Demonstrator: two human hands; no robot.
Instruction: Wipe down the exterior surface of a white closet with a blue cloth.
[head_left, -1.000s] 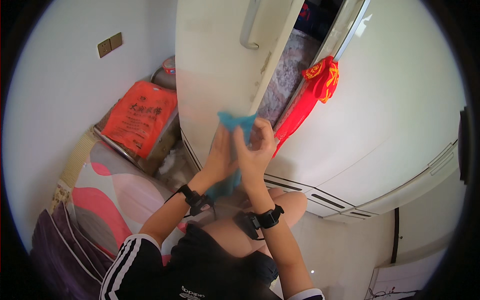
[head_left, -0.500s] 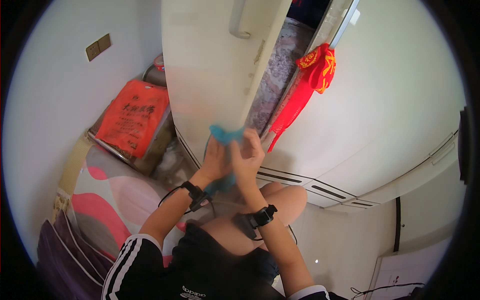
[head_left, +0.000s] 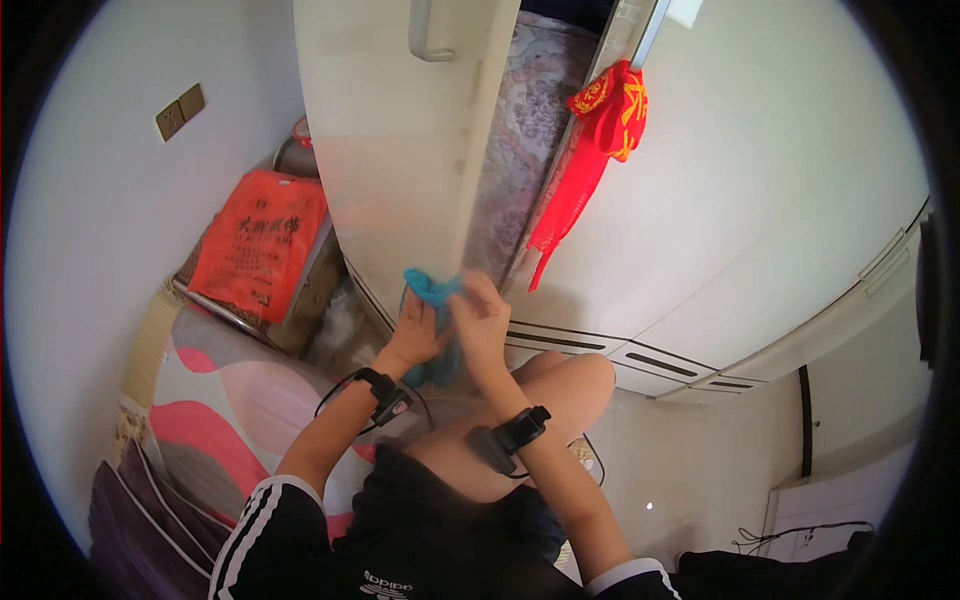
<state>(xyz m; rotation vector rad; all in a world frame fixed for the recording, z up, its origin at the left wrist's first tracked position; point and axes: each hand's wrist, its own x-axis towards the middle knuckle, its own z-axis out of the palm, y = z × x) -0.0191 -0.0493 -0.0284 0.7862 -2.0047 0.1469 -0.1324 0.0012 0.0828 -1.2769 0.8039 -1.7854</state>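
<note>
A thin teal cloth (head_left: 432, 288) is bunched at the top between my two hands, above my lap, and a looser part hangs down behind my wrists. My left hand (head_left: 413, 332) has its fingers up against the cloth and grips its left side. With bent fingers pinched together, my right hand (head_left: 480, 322) holds the right side of the bunch; its fingertips are slightly blurred. Each wrist wears a black strapped device with a cable. How the cloth runs between the palms is hidden.
Before me stands a cream wardrobe (head_left: 380, 150) with one door ajar and patterned bedding (head_left: 525, 120) inside. A red cloth (head_left: 590, 180) hangs from its edge. To the left, an orange-red bag (head_left: 258, 245) lies on a cabinet beside the patterned bed (head_left: 225, 370); dark purple cushions (head_left: 150, 520) lie lower left.
The surroundings have shifted left in view. Both hands sit slightly lower and further left with the cloth. My right fingers, spread more before, are now drawn closer together.
</note>
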